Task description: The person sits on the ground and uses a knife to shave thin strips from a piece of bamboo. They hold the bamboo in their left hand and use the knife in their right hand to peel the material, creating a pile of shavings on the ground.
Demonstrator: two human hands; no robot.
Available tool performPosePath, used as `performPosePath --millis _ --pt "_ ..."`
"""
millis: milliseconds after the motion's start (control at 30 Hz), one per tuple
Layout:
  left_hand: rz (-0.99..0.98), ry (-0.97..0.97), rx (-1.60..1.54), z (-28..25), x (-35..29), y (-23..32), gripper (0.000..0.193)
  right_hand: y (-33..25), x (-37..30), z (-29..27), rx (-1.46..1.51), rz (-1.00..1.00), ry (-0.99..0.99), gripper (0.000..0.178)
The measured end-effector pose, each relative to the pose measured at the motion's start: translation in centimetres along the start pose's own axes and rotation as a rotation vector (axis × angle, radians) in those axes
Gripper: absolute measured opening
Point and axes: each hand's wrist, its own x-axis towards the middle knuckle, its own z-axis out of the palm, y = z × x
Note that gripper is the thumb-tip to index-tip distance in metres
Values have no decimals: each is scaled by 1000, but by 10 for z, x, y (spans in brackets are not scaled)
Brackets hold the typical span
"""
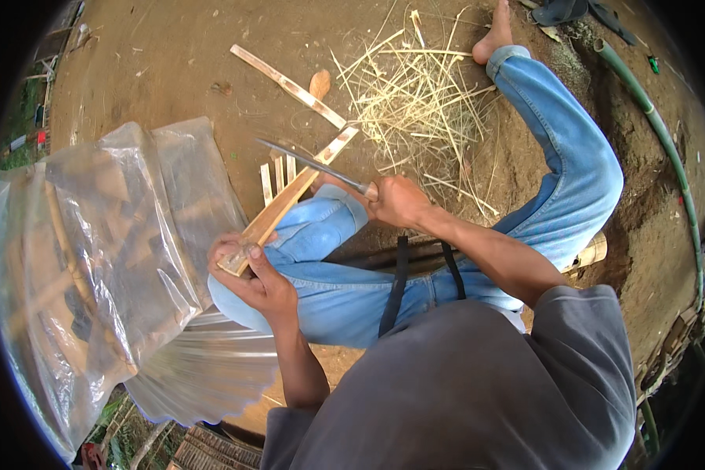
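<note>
My left hand (260,276) is closed around the near end of a split bamboo strip (280,205), which slants up and away to the right above my bent knee. In my right hand (399,205) is the handle of a knife. The narrow dark blade of the knife (313,163) points to the far left and crosses the strip at about its middle. Whether the edge bites into the bamboo, I cannot tell. Beyond the strip's far end is another bamboo strip (286,84). Several short pale strips (279,174) show beside my knee, partly hidden by the held strip.
A heap of thin bamboo shavings (415,98) lies on the dirt ground ahead, near my bare foot (495,35). Clear plastic sheeting (125,235) covers things at left. A long green bamboo pole (662,129) curves along the right. A brown flat piece (319,84) lies beside the far strip.
</note>
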Motion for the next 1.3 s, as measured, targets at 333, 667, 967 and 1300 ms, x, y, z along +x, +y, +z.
performPosePath --millis 333,667,967,1300 --pt "-46 34 -1 -1 -2 2 33 -6 -6 -7 3 31 -15 21" --pt "-88 58 6 4 6 6 31 1 9 -4 -19 24 -8 20" --pt "-2 5 23 16 -2 10 28 44 35 7 -6 105 33 18" --pt "-97 -44 107 0 0 24 28 -20 -46 -11 202 -196 75 22"
